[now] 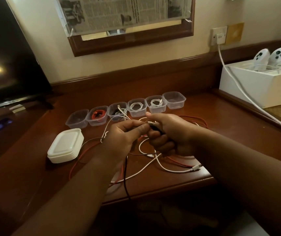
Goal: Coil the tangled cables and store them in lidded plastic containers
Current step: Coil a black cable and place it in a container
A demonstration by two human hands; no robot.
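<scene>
My left hand [124, 135] and my right hand [167, 133] meet above the desk, both with fingers curled round a black cable [125, 174] that hangs down over the front edge. Beneath them lies a tangle of white cable [168, 169] and red cable [192, 120]. Behind stands a row of several clear plastic containers [174, 100]: one holds a red coil [99, 114], one a dark cable with a white end sticking out, two hold white coils [136, 106], and the two end ones look empty. A stack of white lids [65, 145] sits at the left.
A dark TV screen [8, 65] stands at the back left. A white box [259, 82] with two white controllers sits at the right, and a white mains lead [235, 84] runs from a wall socket across the desk's right edge. The wooden desk [34, 150] ends just below my forearms.
</scene>
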